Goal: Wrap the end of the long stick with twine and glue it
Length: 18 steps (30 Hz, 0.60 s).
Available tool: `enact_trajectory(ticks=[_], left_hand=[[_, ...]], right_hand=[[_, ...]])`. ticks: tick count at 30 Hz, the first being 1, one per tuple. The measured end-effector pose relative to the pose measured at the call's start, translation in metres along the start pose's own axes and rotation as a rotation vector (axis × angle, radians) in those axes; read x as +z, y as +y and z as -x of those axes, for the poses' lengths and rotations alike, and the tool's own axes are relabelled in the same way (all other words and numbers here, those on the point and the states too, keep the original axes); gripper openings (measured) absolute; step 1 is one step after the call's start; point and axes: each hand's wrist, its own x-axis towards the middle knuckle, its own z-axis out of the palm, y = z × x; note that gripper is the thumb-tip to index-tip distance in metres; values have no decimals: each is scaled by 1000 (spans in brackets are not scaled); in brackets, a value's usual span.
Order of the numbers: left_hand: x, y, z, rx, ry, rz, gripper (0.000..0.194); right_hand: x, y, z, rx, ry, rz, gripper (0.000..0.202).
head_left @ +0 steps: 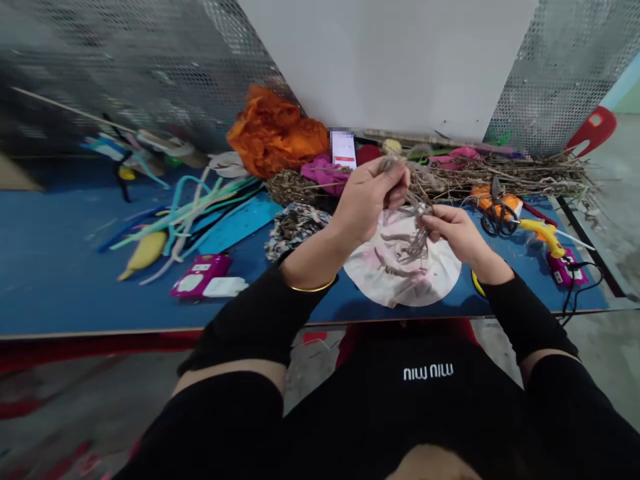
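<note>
A bunch of thin dry twigs point(417, 243) is held up between my two hands. My left hand point(373, 193) is closed on its upper left end, fingers curled. My right hand point(457, 230) pinches the stems on the other side, thumb and fingers together, with the loose ends hanging down. Below them lies a round white sheet point(370, 273) with pinkish stains and several curved grey-brown pieces on it. A long heap of dry branches point(525, 172) lies just beyond my right hand.
To the right are black scissors point(499, 217) and a yellow glue gun point(543, 233) near a purple box point(567, 268). On the left lie pipe cleaners point(187, 213), a banana-shaped object point(145, 255) and another purple box point(205, 275). Orange crumpled material point(275, 133) and a phone point(343, 148) sit behind.
</note>
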Motion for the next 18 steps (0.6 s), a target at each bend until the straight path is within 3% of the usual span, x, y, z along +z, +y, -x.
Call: enact_trajectory(ticks=[4, 7, 9, 11, 13, 16, 18], left_hand=[[-19, -34, -6, 6, -38, -178, 24], [-14, -51, -7, -112, -315, -362, 36], [-10, -54, -13, -212, -410, -439, 23], [-11, -48, -31, -253, -353, -446, 10], [-18, -35, -61, -150, -220, -401, 13], [-35, -6, -125, 104, 27, -247, 15], [-45, 14, -171, 183, 66, -198, 16]], right_hand=[[-11, 7, -6, -194, 217, 184, 22], [-10, 10, -8, -295, 221, 315, 14], [-15, 11, -7, -271, 160, 271, 24], [-30, 16, -6, -227, 161, 172, 43], [-50, 26, -5, -188, 279, 115, 50], [-74, 50, -4, -81, 502, 142, 37], [-79, 67, -3, 6, 549, 186, 31]])
